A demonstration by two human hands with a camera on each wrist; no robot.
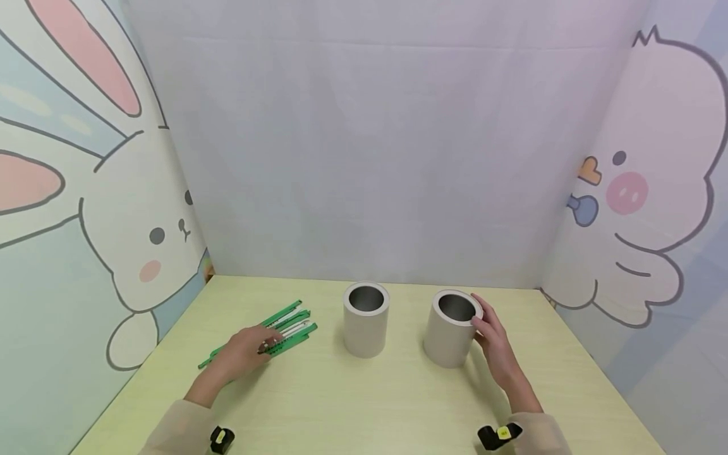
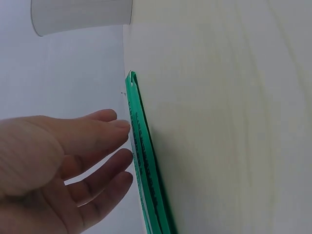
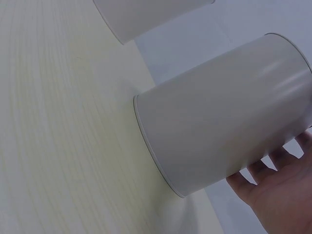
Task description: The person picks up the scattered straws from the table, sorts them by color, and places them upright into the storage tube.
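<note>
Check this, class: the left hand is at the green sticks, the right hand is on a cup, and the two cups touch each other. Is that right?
Not quite: the two cups stand apart, with table between them, as the head view shows. The rest holds.

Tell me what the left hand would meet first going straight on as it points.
The slim green packets, right at the left hand; whether it already touches them is hard to tell. Past those, the left container may lie in line, though depth is unclear.
</note>
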